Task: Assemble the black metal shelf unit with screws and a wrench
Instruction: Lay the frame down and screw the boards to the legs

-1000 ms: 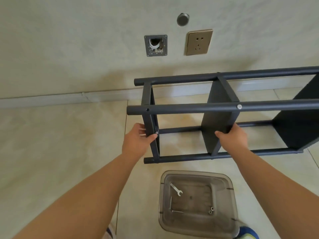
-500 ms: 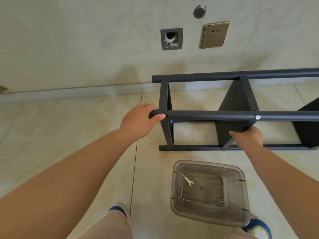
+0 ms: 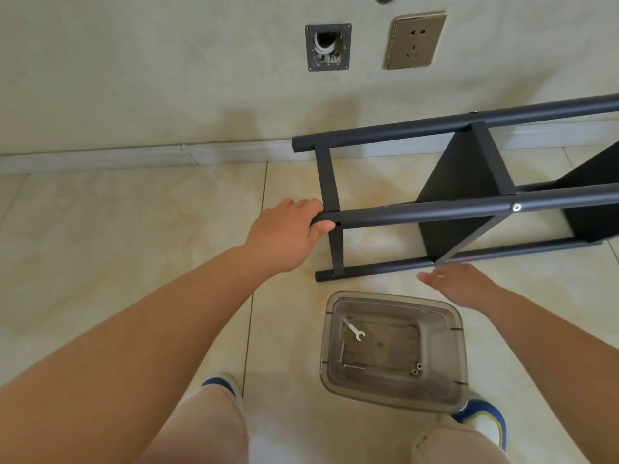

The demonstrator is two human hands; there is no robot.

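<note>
Shelf unit (image 3: 469,209) of matte black round tubes, left hand (image 3: 288,236) gripping one, right hand (image 3: 459,286) released.

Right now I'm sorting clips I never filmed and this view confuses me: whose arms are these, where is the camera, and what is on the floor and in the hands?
The camera sits on a person's head, looking forward and down, so the arms are their own. The left hand grips the end of a tube of the black shelf frame, which lies on its side on the tiled floor by the wall. The right hand hangs open, holding nothing, above a clear plastic bin. In the bin lie a small wrench, a hex key and some nuts.
</note>
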